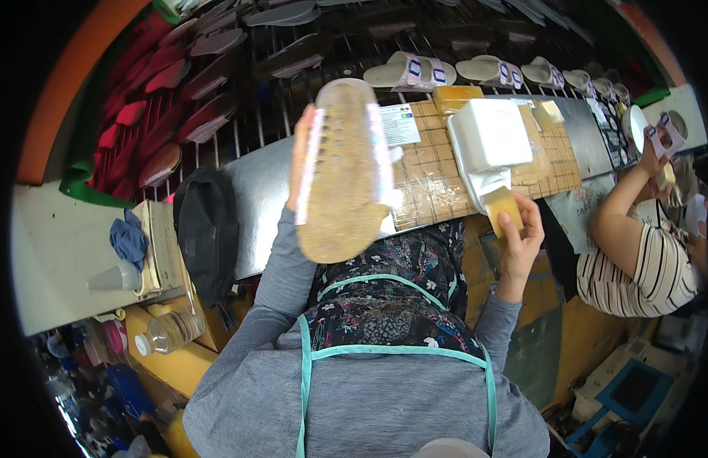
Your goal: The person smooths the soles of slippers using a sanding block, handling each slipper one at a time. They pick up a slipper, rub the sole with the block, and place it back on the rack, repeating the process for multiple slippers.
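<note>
My left hand grips a sandal by its left side and holds it up above the bench. A broad tan face of the sandal is toward me, with a row of small dark marks along one side and shiny pale strap material at both edges. Between the fingers and thumb of my right hand is a flat yellow block, perhaps sponge or rubber. Its upper end is at the front edge of a white plastic dispenser-like container, but I cannot tell whether they touch.
The container rests on a taped, grid-lined board on a metal bench. Behind stands a rack with several sandals. A black bag-like item hangs at left. At right, a co-worker's hand holds another sandal. A clear bottle lies lower left.
</note>
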A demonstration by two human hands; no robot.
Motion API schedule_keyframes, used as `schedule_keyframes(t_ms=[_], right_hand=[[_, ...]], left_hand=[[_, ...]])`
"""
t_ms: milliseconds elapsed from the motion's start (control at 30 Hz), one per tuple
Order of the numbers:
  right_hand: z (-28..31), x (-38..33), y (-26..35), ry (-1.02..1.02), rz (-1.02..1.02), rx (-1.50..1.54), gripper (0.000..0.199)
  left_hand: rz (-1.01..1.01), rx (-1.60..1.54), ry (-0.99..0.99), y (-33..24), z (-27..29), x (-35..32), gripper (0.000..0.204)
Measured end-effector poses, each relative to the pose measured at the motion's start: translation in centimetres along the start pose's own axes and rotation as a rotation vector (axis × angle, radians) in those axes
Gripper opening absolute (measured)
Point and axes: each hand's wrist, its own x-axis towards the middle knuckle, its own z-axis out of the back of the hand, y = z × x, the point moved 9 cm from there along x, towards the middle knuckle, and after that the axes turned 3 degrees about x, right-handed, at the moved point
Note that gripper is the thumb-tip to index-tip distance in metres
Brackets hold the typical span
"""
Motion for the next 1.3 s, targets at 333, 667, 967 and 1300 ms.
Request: schedule_keyframes(t_ms=[333, 667, 967, 1300], right_hand=[[-17.2, -7.7, 8.4, 0.79, 0.759, -0.374, 0.049], [-18.4, -3.3, 7.7, 0.533, 0.74, -0.103, 0.044], [-19.3, -2.8, 7.6, 0.552, 0.681, -0.107, 0.042], [-19.8, -3.7, 7.3, 0.653, 0.729, -0.161, 0.047]], left_hand=[[-0.132, 0.246, -0.217, 0.2, 3.9, 0.9, 0.056], [-0.226, 0.401, -0.243, -1.0, 3.3, -1.8, 0.041], [-0.255, 0.387, -0.204, -1.7, 2.2, -2.4, 0.041], [-0.307, 0.436, -0.23, -2.9, 2.0, -2.0, 0.041]])
